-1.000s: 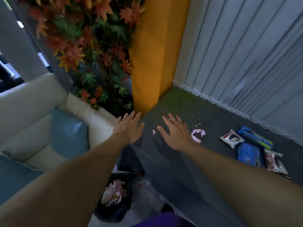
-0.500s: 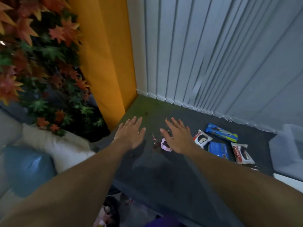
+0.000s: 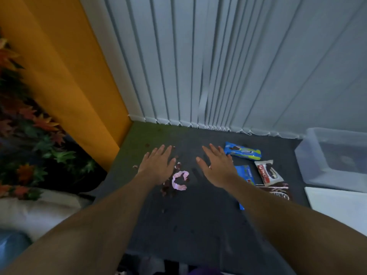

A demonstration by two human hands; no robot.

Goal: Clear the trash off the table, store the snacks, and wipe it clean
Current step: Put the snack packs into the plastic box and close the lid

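Note:
Both my hands hover flat over the dark table, fingers straight, holding nothing. My left hand is just left of a torn pink wrapper, which lies among brown crumbs. My right hand is to the wrapper's right. Snack packs lie right of that hand: a blue cookie pack at the back, a white Choco Pie pack, a blue pack partly hidden by my right wrist, and a brown pack.
A clear plastic bin stands at the table's right end, with a white sheet in front of it. Vertical blinds close the back. An orange pillar, artificial leaves and a white sofa are on the left.
The view has swung right, bringing the bin and white sheet into sight. My hands moved apart, and the pink wrapper that lay under my right hand now shows between them.

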